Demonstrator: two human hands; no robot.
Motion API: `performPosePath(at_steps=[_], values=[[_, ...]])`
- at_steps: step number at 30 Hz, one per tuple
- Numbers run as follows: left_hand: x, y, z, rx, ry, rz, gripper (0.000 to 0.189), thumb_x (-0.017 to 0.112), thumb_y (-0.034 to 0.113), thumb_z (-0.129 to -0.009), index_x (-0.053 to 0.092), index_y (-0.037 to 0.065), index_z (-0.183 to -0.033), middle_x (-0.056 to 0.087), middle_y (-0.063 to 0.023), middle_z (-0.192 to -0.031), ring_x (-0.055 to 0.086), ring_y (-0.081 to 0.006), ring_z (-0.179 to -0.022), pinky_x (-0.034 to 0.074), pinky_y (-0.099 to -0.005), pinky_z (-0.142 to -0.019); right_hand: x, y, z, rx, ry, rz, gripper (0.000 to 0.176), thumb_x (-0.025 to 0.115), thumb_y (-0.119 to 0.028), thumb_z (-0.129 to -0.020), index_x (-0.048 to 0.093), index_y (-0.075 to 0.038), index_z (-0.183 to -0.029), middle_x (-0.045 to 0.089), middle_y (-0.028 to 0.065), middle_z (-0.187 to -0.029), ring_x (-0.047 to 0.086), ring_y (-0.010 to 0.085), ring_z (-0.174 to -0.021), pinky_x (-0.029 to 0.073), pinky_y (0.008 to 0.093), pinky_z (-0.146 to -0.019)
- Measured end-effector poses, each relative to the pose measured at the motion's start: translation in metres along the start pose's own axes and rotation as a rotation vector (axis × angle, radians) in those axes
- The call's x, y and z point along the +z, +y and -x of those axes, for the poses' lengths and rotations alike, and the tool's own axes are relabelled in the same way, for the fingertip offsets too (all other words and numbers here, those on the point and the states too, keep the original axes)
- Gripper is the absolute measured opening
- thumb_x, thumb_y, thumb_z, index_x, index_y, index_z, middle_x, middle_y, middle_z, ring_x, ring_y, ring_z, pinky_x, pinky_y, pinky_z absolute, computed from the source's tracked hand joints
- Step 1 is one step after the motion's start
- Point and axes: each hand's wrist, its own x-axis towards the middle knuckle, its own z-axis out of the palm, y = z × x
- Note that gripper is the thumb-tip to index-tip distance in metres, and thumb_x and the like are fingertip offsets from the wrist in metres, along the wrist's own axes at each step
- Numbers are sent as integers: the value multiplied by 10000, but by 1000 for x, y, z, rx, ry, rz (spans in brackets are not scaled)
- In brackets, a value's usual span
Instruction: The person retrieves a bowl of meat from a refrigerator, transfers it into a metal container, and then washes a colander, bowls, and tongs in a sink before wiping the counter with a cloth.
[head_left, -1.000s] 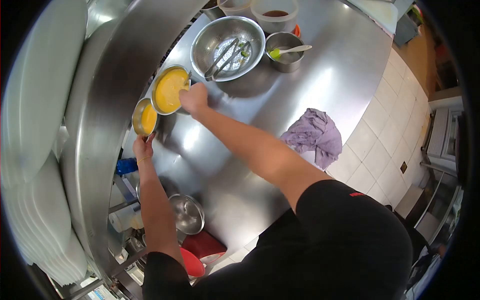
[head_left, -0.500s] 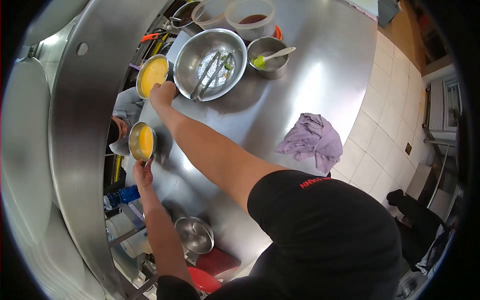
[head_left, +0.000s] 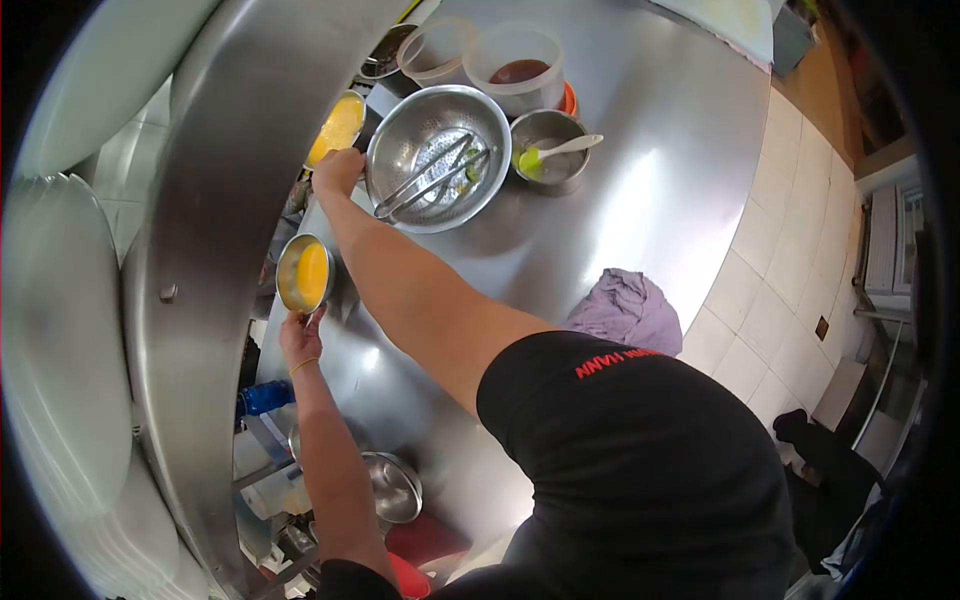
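Two bowls of yellow liquid show in the head view, both left of the steel colander (head_left: 440, 190), which holds tongs (head_left: 425, 185). The right hand (head_left: 338, 170) is clenched on the near rim of the larger bowl (head_left: 338, 125), just beside the colander's upper left edge. The left hand (head_left: 300, 338) grasps the smaller bowl (head_left: 303, 275) from below, lower left of the colander. A purple cloth (head_left: 625, 310) lies on the counter (head_left: 640, 150), lower right of the colander and well apart from it.

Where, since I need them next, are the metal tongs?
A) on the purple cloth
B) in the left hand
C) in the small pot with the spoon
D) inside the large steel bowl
D: the tongs lie inside the large steel bowl; the left hand grips only a small bowl of yellow liquid, the right hand a larger bowl.
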Motion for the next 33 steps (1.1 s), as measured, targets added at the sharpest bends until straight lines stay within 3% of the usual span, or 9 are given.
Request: performPosePath(at_steps=[10, 13, 17, 19, 21, 22, 24, 29, 33], values=[[68, -5, -14, -12, 10, 128, 197, 471, -24, -849, 532, -88, -1025, 556, -149, -971, 603, -290, -899, 562, -495, -846, 22, -2, -22, -39, 6, 138, 252, 525, -62, -835, 499, 121, -1006, 585, 273, -956, 583, 387, -892, 434, 432, -831], [92, -6, -10, -3, 57, 171, 204, 462, -23, -853, 516, -99, -1035, 547, -159, -970, 601, -304, -903, 569, -483, -833, 6, -26, -21, 207, 95, -65, 283, 510, -104, -851, 491, 124, -1017, 589, 279, -969, 598, 405, -914, 449, 445, -826], [125, -4, -15, -20, 110, 235, 194, 462, -30, -854, 500, -120, -1021, 533, -178, -980, 596, -326, -887, 577, -462, -827, -14, -20, -2, 449, -555, -451, 324, 537, -204, -832, 547, 76, -995, 620, 269, -971, 606, 435, -956, 492, 461, -828], [137, -4, -15, -49, 149, 296, 188, 464, -32, -854, 497, -126, -1013, 528, -180, -975, 595, -330, -878, 578, -458, -830, -106, -27, 20, -581, -742, -27, 268, 519, -182, -817, 597, 58, -909, 645, 242, -935, 622, 404, -923, 506, 430, -791], [136, -10, -21, 10, 119, 368, 182, 469, -30, -857, 494, -135, -1003, 509, -179, -993, 587, -333, -898, 562, -465, -872, -197, -73, 26, -697, -1079, 206, 232, 507, -169, -820, 617, 36, -819, 648, 224, -845, 633, 366, -833, 499, 413, -709], [139, -11, -24, 12, 109, 376, 182, 469, -30, -857, 494, -135, -1003, 509, -179, -993, 587, -333, -898, 562, -465, -872, -241, -76, 34, -305, -1163, -115, 232, 512, -201, -856, 618, -3, -796, 628, 196, -768, 612, 359, -743, 475, 419, -652], [144, -14, -27, -12, 112, 278, 190, 481, -10, -871, 505, -130, -1016, 495, -187, -1031, 572, -310, -933, 541, -452, -912, -331, -84, 22, -635, -1419, 280, 284, 500, -274, -915, 592, -20, -828, 598, 160, -744, 572, 315, -654, 463, 394, -633], [182, -6, 26, 59, 97, 328, 300, 513, 37, -890, 458, -95, -1153, 480, -169, -1093, 544, -311, -961, 512, -454, -940, -490, -53, 2, -1013, -1179, 927, 339, 568, -330, -855, 623, -73, -1070, 582, 183, -1136, 544, 334, -1070, 410, 479, -885], [215, 2, 91, 166, 493, 144, 282, 548, 127, -909, 475, -14, -1142, 493, -130, -1090, 553, -264, -950, 527, -381, -807, -548, -28, -22, -1139, -1303, 1092, 399, 564, -300, -840, 571, -116, -1194, 489, 132, -1303, 431, 313, -1227, 333, 504, -979]])
